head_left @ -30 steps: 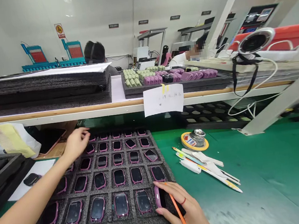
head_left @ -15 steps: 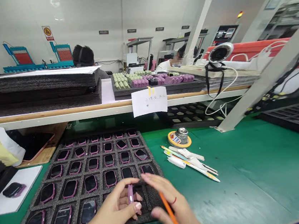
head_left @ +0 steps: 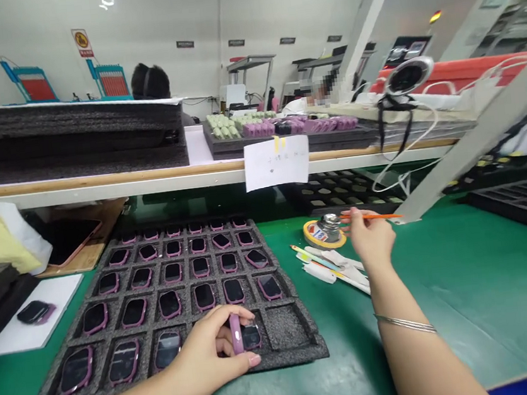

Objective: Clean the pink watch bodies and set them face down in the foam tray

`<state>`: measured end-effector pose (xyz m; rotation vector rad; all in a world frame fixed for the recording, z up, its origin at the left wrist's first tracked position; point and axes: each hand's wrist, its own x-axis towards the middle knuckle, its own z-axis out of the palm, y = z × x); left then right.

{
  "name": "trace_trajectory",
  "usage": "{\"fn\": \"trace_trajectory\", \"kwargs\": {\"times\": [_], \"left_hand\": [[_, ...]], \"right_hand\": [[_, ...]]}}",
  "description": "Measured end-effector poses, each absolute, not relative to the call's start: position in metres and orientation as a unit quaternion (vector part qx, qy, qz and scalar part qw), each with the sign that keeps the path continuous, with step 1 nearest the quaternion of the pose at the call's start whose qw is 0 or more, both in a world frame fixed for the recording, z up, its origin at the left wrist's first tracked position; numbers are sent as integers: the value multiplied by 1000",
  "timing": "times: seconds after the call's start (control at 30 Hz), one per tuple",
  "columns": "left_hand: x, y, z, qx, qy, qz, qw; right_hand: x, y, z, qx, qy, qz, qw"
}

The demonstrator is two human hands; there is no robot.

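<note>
My left hand (head_left: 209,349) is closed around a purple watch case (head_left: 236,334), held edge-on above the near row of the black foam tray (head_left: 285,328). Just behind it, a dark-screened watch (head_left: 251,335) sits in a compartment. My right hand (head_left: 373,239) pinches a thin orange stick (head_left: 382,215). The stick lies almost level, its left end at the small metal-topped jar (head_left: 330,221); whether it touches the jar is hard to see. Under that jar is a yellow tape roll (head_left: 318,235). Several purple watches with dark screens fill the tray's other compartments.
Pens and white tools (head_left: 335,265) lie right of the tray. A single watch (head_left: 33,312) rests on a white pad (head_left: 61,303) at left. A shelf (head_left: 148,185) with foam trays crosses behind, and a slanted white post (head_left: 450,163) stands at right. Co-workers sit beyond.
My right hand has moved from beside the left hand, forward and right, to the jar with the orange stick. My left hand still holds the watch case. The view has shifted slightly.
</note>
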<state>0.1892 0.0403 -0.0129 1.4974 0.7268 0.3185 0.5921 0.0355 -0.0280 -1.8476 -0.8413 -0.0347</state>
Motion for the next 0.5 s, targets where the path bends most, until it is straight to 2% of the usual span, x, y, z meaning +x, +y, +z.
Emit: {"fn": "trace_trajectory", "kwargs": {"times": [0.1,0.3,0.5], "left_hand": [[190,40,-15,673,314,155,652],[187,39,-19,688,303,164,639],[188,36,-21,688,301,171,638]], "right_hand": [[581,33,-35,-783,-291,-30,548],[567,33,-42,-754,-288,-24,590],[551,36,-43,-745,-337,-26,575]]}}
